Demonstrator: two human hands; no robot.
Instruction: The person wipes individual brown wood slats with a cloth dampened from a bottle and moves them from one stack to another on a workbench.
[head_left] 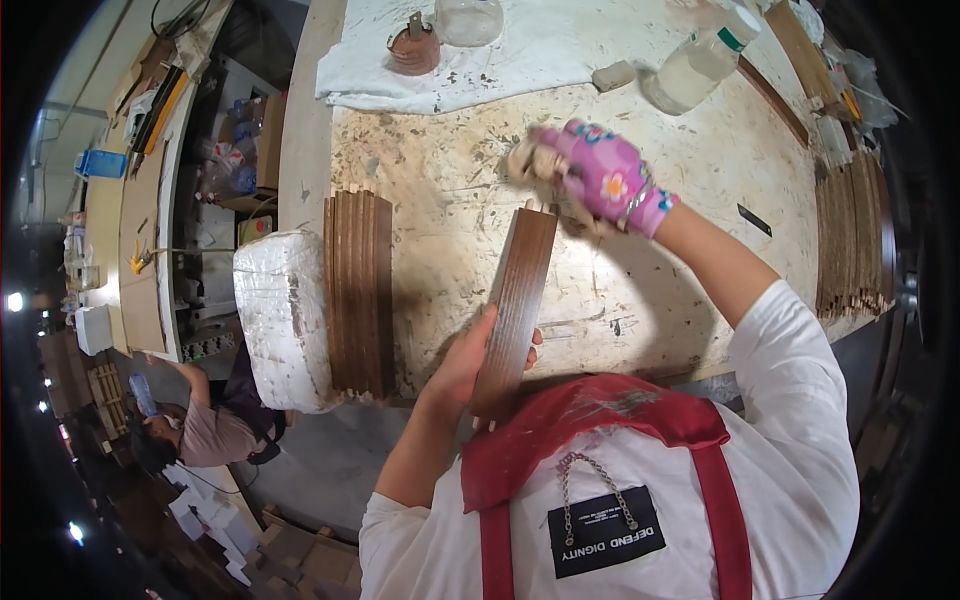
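Observation:
My bare left hand (464,362) grips a dark brown wooden slat (522,290) near its lower end, with the fingers wrapped round its sides. Small pale dowels show at the slat's ends, and it tilts up over the workbench. Past its far end, my right hand (612,178), in a pink flowered glove, is closed on a crumpled beige rag (538,160). That rag is smeared by motion and looks apart from the slat. A row of similar brown slats (360,290) stands on the bench to the left.
Beside the slats is a white wrapped block (282,320). A rusty tin (414,52) and a clear jar (468,20) sit on white cloth (500,75). A bottle (700,68) stands far right, with stacked boards (850,235) nearer. Another person (215,430) is at left.

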